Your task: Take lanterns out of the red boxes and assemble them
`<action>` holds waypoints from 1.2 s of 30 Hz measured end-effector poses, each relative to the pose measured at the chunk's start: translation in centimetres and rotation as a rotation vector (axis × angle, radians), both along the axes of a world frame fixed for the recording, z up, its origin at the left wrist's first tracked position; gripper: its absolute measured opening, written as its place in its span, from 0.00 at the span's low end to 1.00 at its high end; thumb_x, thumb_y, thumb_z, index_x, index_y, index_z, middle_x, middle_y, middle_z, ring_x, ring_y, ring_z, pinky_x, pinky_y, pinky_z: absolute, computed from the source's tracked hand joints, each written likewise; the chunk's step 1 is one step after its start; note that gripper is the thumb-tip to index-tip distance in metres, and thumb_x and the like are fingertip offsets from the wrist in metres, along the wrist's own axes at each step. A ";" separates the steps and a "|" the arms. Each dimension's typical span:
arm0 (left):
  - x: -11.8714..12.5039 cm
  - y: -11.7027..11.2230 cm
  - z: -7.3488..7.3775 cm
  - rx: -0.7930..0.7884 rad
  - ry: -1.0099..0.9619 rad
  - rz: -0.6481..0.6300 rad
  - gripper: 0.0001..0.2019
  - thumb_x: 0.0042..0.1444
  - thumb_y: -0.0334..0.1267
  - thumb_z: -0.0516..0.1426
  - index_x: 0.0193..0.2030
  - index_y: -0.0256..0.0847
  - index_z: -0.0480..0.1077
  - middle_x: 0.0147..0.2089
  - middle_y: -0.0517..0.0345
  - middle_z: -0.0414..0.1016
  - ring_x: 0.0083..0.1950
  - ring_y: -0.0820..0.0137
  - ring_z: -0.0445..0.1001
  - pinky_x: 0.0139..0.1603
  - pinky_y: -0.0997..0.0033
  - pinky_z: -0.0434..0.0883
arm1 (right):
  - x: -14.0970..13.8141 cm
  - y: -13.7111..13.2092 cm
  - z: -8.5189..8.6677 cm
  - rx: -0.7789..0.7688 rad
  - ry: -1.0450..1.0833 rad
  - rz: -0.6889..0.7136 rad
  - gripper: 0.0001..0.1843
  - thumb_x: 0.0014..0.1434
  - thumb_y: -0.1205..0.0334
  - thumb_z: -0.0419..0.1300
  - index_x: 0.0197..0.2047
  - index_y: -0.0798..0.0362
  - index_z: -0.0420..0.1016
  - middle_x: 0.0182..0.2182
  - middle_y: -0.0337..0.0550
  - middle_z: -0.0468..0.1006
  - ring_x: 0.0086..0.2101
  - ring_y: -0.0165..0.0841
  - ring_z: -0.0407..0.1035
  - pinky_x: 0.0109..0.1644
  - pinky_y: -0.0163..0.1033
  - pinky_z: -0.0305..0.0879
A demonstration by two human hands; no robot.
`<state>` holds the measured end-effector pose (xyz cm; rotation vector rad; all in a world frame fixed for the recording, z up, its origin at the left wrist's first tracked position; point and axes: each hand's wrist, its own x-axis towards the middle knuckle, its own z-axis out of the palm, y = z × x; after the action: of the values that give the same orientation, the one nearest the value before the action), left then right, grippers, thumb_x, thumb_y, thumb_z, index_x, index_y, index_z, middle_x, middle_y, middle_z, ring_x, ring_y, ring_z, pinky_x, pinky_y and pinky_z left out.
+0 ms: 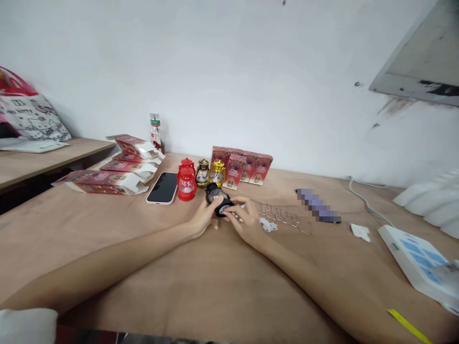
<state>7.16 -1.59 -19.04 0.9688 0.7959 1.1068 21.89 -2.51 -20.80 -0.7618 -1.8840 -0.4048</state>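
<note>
A small black toy lantern (217, 195) with a clear body lies tilted in my left hand (201, 219), its round base turned toward me. The fingers of my left hand are closed around it. My right hand (247, 222) is closed at the base, thumb and fingertips touching its rim and underside; whether a small part sits between them is hidden. Just behind stand red lanterns (187, 184), a bronze-black lantern (202, 173) and a gold lantern (217, 173). Beside my right hand lie bent wire handles (279, 214) and small white pieces (267, 224).
Red printed boxes (234, 172) stand against the wall. Opened boxes (103, 181) lie at the left near a phone (162, 188) and a bottle (155, 131). On the right are a blurred purple item (317, 205), a white scrap (360, 232), a cable (369, 208) and a white device (418, 260).
</note>
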 end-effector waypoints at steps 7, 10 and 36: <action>1.9 1.8 -0.6 0.104 0.084 -0.004 0.24 0.48 0.47 0.62 0.47 0.40 0.59 0.30 0.63 0.68 0.14 0.82 0.64 0.06 0.85 0.56 | 1.8 1.0 -0.6 -0.003 -0.010 -0.074 0.07 0.60 0.63 0.55 0.32 0.51 0.73 0.38 0.47 0.72 0.38 0.35 0.68 0.42 0.43 0.65; 2.0 1.9 -0.5 0.132 0.090 -0.005 0.25 0.47 0.46 0.63 0.46 0.40 0.58 0.30 0.63 0.69 0.15 0.80 0.64 0.07 0.84 0.58 | 2.2 1.2 -0.6 -0.033 -0.045 -0.080 0.08 0.60 0.62 0.54 0.32 0.51 0.73 0.39 0.48 0.73 0.39 0.36 0.68 0.42 0.44 0.65; 1.4 2.0 0.3 0.023 -0.032 -0.096 0.14 0.49 0.34 0.63 0.42 0.37 0.68 0.45 0.49 0.74 0.38 0.67 0.75 0.39 0.58 0.78 | 2.4 1.6 -0.6 -0.185 -0.127 0.021 0.07 0.61 0.66 0.50 0.34 0.52 0.69 0.43 0.50 0.69 0.41 0.36 0.69 0.44 0.44 0.69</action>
<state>8.54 0.38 -18.74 0.9969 0.7049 1.0477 24.26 -0.88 -21.43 -0.8553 -2.0680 -0.2732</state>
